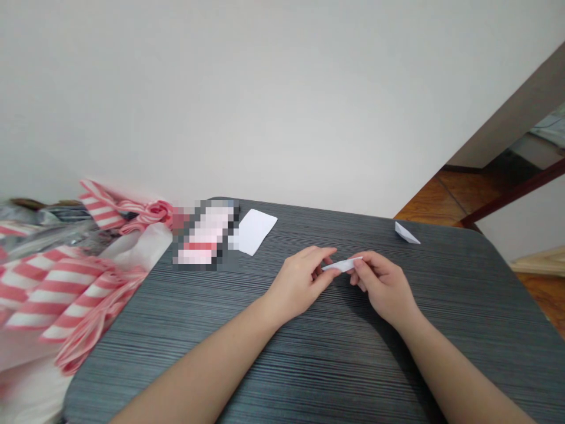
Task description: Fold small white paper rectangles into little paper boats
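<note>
A small folded piece of white paper point(342, 265) is held between my two hands above the dark table. My left hand point(301, 281) pinches its left end between thumb and fingers. On the other end, my right hand point(380, 284) has its thumb on top and fingers curled below. Another folded white paper point(406, 233), pointed in shape, lies near the table's far right edge. Flat white paper point(258, 231) rests at the far left, beside a blurred-out phone-like object point(205, 232).
The dark wood-grain table point(282, 365) stands against a pale wall point(282, 100). Red-and-white striped cloth point(66, 288) is heaped along its left side. Brown floor tiles point(435, 197) and a doorway area show on the right.
</note>
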Available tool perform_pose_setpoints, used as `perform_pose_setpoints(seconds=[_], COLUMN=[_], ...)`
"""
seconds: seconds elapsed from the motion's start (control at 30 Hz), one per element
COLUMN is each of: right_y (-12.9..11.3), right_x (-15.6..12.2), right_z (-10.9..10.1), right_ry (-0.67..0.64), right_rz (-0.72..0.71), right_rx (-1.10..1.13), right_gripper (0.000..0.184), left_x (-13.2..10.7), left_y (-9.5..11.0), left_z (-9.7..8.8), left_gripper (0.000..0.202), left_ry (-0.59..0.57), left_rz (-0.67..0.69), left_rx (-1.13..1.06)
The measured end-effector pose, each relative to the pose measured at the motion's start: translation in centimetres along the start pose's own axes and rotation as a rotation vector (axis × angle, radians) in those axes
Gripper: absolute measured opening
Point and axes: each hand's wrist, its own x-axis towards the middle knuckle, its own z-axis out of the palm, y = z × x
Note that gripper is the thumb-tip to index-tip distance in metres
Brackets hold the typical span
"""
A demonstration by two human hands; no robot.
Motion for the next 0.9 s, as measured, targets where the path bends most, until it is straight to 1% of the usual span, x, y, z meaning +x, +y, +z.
perform_pose_setpoints(seconds=[0.07,0.17,0.23,0.3,0.4,0.63,0.9], right_y=[0.29,0.41,0.3,0.19,0.2,0.19,0.15], right_x=[0.09,0.13,0.09,0.05,0.05,0.32,0.4], right_z=[0.05,0.08,0.03,-0.07,-0.25,-0.5,-0.58], right_ry=[0.038,0.057,0.047,0.024,0.013,-0.007,-0.02], right_rz=[-0.002,-0.001,0.003,-0.002,-0.035,-0.128,-0.135], right_rx=[0.063,0.118,0.09,0.029,-0.053,-0.192,-0.236], right_gripper=[0.022,0.023,0.024,0.024,0.024,0.024,0.024], left_x=[0.05,0.17,0.27,0.34,0.39,0.51,0.47], left_y=[-0.05,0.05,0.17,0.25,0.25,0.35,0.27], left_z=[-0.01,-0.15,-0.28,-0.38,-0.46,-0.55,-0.34], left_gripper=[0.029,0.02,0.02,0.021,0.022,0.019,0.018], left_ry=[0.023,0.021,0.02,0.045,0.075,0.062,0.07], left_rz=[-0.079,-0.164,-0.194,-0.213,-0.203,-0.1,-0.114], left_rx=[-0.042,-0.101,-0.14,-0.162,-0.157,-0.08,-0.066])
